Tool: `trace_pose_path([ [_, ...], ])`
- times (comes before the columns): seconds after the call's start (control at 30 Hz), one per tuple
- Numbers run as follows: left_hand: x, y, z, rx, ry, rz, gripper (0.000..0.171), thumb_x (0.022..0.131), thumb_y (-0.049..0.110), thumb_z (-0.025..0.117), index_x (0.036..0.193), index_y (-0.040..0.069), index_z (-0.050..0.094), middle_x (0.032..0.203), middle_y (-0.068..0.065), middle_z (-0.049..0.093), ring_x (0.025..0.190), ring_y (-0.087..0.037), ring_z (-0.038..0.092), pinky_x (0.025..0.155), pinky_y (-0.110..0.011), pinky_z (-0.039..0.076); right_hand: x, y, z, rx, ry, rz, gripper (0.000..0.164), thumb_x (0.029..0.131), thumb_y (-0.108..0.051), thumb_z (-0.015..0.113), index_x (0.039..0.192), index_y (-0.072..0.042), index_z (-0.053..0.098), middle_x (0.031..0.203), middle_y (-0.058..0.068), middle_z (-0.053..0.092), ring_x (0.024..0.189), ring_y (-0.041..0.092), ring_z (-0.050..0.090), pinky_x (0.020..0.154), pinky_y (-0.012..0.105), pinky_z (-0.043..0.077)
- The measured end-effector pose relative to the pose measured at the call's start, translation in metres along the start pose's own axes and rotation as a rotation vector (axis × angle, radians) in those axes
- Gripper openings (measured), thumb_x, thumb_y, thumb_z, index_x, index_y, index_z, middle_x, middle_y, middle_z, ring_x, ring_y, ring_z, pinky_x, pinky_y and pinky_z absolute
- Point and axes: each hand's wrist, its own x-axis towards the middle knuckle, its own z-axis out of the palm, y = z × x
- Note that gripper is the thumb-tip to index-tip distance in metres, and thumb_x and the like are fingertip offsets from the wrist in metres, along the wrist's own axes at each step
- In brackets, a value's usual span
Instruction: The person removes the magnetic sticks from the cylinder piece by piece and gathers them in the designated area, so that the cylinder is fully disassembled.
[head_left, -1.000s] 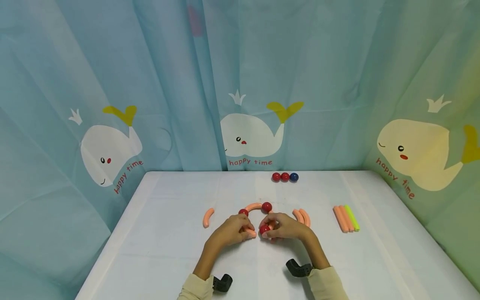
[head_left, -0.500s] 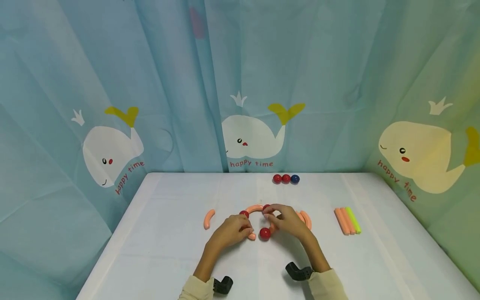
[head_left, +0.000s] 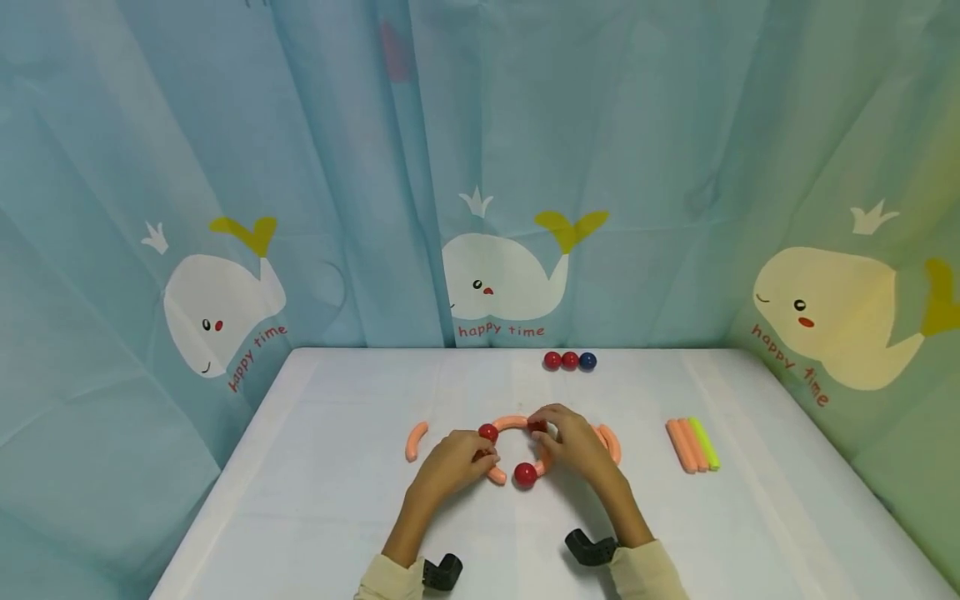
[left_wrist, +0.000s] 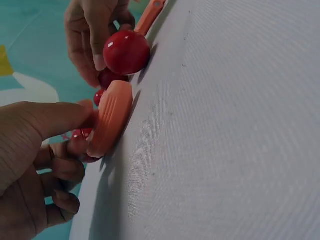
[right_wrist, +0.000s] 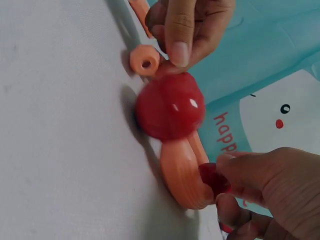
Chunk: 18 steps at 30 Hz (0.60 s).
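Note:
A partial ring of curved orange sticks and red balls lies on the table in the head view. My left hand [head_left: 453, 458] pinches the ring's left curved orange stick [left_wrist: 114, 117] between thumb and index finger. At the ring's far right, my right hand [head_left: 573, 442] holds a red ball [right_wrist: 212, 176] in its fingertips, largely covered by them. Below that ball runs another curved orange stick [right_wrist: 181, 175], joined to the front red ball [head_left: 525, 475]. A gap separates this front ball from the left stick's free end. The far-left red ball [head_left: 488, 432] meets the back curved stick [head_left: 512, 422].
One loose curved orange stick [head_left: 416, 441] lies left of the ring, and a few more curved orange sticks [head_left: 612, 444] lie just right of the right hand. Straight orange sticks [head_left: 686, 446] and a green one [head_left: 704, 443] are farther right. Two red balls [head_left: 561, 361] and a blue ball [head_left: 587, 361] line the back edge.
My right hand has let go of the front red ball and moved back to the far-right red ball, which it now holds. The left hand stays at its stick, shifted slightly left.

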Motion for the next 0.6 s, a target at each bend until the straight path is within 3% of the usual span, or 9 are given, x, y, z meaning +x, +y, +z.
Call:
trace_pose_path([
  [0.13, -0.002, -0.001, 0.000, 0.028, 0.018, -0.037, 0.012, 0.091, 0.024, 0.068, 0.085, 0.015, 0.073, 0.070, 0.008, 0.053, 0.061, -0.004, 0.042, 0.055, -0.019, 0.036, 0.000, -0.005, -0.003, -0.048, -0.009, 0.039, 0.009, 0.083, -0.015, 0.077, 0.088, -0.015, 0.070, 0.089, 0.001, 0.062, 0.078, 0.015, 0.056, 0.069, 0.030, 0.046],
  [0.3, -0.002, -0.003, 0.005, 0.033, 0.064, -0.072, 0.007, 0.088, 0.022, 0.071, 0.090, 0.016, 0.075, 0.076, 0.007, 0.052, 0.067, -0.004, 0.042, 0.058, -0.019, 0.037, -0.001, -0.010, -0.007, -0.130, -0.078, 0.136, 0.019, 0.080, -0.021, 0.080, 0.073, -0.018, 0.062, 0.072, -0.003, 0.053, 0.065, 0.010, 0.045, 0.058, 0.024, 0.038],
  [0.5, -0.002, -0.003, 0.009, -0.031, 0.096, -0.092, 0.005, 0.085, 0.016, 0.072, 0.090, 0.017, 0.074, 0.084, 0.004, 0.054, 0.074, -0.005, 0.046, 0.064, -0.020, 0.042, -0.003, -0.015, -0.013, -0.150, -0.189, 0.228, 0.024, 0.084, -0.019, 0.077, 0.068, -0.014, 0.059, 0.060, -0.004, 0.051, 0.057, 0.010, 0.046, 0.052, 0.023, 0.036],
  [0.6, -0.001, -0.003, 0.011, -0.070, 0.106, -0.105, 0.004, 0.084, 0.013, 0.072, 0.087, 0.015, 0.072, 0.083, 0.002, 0.054, 0.073, -0.006, 0.046, 0.064, -0.020, 0.041, -0.006, -0.016, -0.016, -0.131, -0.239, 0.224, 0.024, 0.083, -0.017, 0.077, 0.068, -0.013, 0.059, 0.060, -0.004, 0.051, 0.057, 0.010, 0.046, 0.051, 0.023, 0.035],
])
